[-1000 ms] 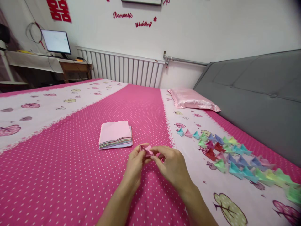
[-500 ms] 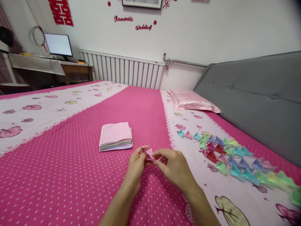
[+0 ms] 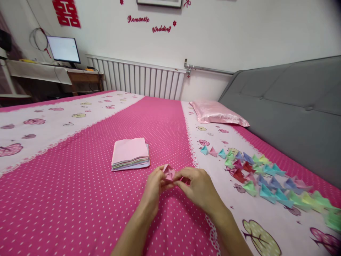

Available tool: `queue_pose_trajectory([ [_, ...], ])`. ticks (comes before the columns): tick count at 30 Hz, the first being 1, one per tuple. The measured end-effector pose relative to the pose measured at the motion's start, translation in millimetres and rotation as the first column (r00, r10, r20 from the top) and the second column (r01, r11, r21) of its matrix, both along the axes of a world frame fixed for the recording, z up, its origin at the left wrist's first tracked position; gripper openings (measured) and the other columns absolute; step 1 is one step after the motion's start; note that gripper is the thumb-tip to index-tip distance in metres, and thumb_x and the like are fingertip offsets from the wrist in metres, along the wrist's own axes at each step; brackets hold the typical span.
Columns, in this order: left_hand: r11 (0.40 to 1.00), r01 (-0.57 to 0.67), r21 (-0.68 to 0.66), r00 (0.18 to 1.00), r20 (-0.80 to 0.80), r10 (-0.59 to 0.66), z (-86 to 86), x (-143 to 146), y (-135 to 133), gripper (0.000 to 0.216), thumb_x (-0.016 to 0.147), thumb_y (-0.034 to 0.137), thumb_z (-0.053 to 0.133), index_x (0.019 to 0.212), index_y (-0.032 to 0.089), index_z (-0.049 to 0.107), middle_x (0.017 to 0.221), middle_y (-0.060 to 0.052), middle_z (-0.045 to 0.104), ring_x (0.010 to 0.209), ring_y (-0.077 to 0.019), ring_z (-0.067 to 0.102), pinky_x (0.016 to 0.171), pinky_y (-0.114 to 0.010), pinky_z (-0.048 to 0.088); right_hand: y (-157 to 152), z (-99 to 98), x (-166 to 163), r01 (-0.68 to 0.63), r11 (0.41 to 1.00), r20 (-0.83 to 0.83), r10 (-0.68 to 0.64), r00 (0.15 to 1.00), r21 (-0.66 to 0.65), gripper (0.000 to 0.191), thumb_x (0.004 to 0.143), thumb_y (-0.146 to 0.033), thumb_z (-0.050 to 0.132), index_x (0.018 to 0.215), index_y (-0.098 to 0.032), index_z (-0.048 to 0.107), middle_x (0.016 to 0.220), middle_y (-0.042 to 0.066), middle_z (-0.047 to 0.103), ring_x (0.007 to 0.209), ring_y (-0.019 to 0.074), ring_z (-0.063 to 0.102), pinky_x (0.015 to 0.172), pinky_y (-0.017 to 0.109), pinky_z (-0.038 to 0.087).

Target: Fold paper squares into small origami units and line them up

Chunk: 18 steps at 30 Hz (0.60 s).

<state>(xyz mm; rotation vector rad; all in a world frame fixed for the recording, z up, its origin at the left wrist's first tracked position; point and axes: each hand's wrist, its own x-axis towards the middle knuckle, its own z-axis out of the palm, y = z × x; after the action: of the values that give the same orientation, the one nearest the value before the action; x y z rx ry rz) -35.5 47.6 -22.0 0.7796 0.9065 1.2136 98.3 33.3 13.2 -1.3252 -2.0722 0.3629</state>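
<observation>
A small pink folded paper piece [image 3: 168, 172] is pinched between both hands just above the pink dotted bedsheet [image 3: 80, 199]. My left hand [image 3: 152, 189] grips its left side with fingertips closed. My right hand [image 3: 198, 188] pinches its right side. A stack of pastel paper squares [image 3: 130, 153], pink on top, lies just beyond the hands to the left. To the right, several folded paper shapes [image 3: 255, 174] in blue, green, red and pink lie scattered along the white band of the sheet.
A pink satin pillow [image 3: 217, 113] rests by the grey padded headboard [image 3: 287, 110] on the right. A white radiator [image 3: 138, 79] lines the far wall. A lit monitor [image 3: 64, 49] stands on a desk at the far left.
The pink paper piece has been worked between the fingertips and looks more bunched up. Both hands stay in nearly the same spot.
</observation>
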Motion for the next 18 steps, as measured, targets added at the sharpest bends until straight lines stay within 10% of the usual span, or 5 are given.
queue_pose_trajectory([
  [18, 0.996, -0.066, -0.067, 0.992, -0.115, 0.058, 3.9, -1, 9, 0.021, 0.077, 0.021, 0.049, 0.095, 0.014, 0.057, 0.097, -0.012, 0.064, 0.073, -0.0203, 0.065, 0.063, -0.032, 0.052, 26, -12.8, 33, 0.432, 0.9, 0.003, -0.433, 0.902, 0.059, 0.01, 0.073, -0.02, 0.058, 0.074, -0.026, 0.066, 0.071, -0.002, 0.069, 0.066, 0.0146, 0.062, 0.062, 0.026, 0.045],
])
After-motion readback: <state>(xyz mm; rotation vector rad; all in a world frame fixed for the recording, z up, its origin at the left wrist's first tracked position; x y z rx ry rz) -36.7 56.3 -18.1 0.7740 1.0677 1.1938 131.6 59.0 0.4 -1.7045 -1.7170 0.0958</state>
